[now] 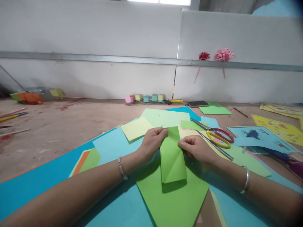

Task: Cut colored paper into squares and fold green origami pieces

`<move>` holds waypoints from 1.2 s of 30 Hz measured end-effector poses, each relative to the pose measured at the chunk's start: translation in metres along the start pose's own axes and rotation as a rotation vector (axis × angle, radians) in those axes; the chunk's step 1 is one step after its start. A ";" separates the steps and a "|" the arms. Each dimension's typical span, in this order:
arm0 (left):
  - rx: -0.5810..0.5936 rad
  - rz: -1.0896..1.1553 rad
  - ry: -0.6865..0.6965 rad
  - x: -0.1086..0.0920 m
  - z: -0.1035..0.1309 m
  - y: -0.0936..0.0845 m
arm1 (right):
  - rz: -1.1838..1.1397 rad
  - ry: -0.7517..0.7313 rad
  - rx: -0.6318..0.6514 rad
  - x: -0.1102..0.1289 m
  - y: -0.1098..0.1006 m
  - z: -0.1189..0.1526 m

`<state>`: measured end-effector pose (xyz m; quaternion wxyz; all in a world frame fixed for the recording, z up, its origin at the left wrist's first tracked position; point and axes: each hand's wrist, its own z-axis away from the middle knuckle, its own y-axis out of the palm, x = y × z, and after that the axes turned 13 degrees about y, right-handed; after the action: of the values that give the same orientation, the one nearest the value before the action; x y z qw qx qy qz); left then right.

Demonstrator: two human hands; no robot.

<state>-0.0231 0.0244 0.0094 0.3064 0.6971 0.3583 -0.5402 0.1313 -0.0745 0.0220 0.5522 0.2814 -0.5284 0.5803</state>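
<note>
A folded green paper [173, 157], with creases across its lower part, is held up between my two hands. My left hand [153, 138] pinches its upper left corner between thumb and fingers. On the other side, the closed fingers of my right hand [194, 147] grip its right edge. Beneath it lies a larger green sheet [174, 201] on top of light blue paper [118, 201]. Scissors with red and yellow handles [219, 137] rest on papers just beyond my right hand, beside a thin metal rod [217, 148].
A pale yellow square [136, 128] and a pale green sheet [165, 116] lie ahead. Small paper cubes [146, 98] line the wall, near a dark phone-like object [198, 103]. Pencils [11, 117] are at the left; a blue picture card [262, 137] is at the right.
</note>
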 end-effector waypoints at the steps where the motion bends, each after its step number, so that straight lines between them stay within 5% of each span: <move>1: -0.043 0.000 0.007 0.001 -0.002 -0.001 | 0.022 0.003 -0.007 0.000 0.001 0.001; 7: -0.180 0.010 0.029 0.009 -0.019 -0.016 | 0.075 0.014 -0.015 -0.003 0.005 0.003; 13: -0.173 0.042 0.053 0.009 -0.022 -0.016 | -0.068 -0.014 -0.004 -0.006 0.005 0.000; 16: -0.112 0.061 0.109 0.005 -0.016 -0.011 | -0.129 -0.032 -0.063 -0.009 0.004 -0.002; 22: 0.271 -0.028 0.062 -0.004 -0.005 -0.004 | -0.256 -0.054 -0.197 -0.009 0.000 -0.007; 36: 0.222 -0.015 0.057 0.003 -0.009 -0.006 | -0.183 -0.075 -0.083 -0.010 -0.005 -0.011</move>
<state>-0.0227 0.0350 0.0086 0.2132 0.7391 0.3099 -0.5587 0.1409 -0.0683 0.0114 0.5939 0.3267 -0.5445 0.4940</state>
